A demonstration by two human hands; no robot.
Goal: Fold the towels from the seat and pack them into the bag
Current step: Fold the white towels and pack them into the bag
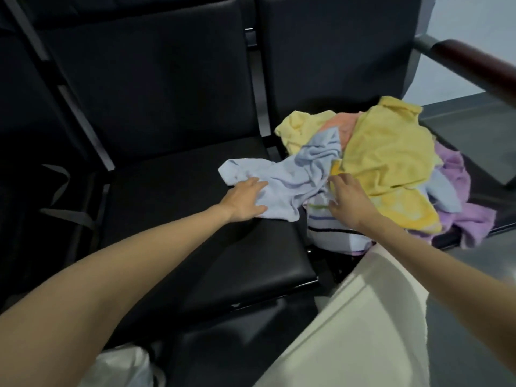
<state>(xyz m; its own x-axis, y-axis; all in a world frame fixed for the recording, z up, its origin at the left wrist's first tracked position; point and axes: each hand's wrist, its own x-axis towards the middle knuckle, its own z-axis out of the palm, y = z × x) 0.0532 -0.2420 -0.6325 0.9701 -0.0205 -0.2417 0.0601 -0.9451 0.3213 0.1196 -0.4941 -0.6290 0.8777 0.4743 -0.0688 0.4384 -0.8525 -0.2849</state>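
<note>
Black seats w/ crumpled towel pile, blue towel spread across.

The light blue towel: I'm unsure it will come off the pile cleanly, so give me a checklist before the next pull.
1. Left hand flat on the crumpled light blue towel: ok.
2. Right hand has a firm grip: cannot tell.
3. Towel free of the pile: not ok, the big yellow towel lies on its far end.
4. Bare black padded seat for folding: ok.
5. White bag open: cannot tell.
</note>
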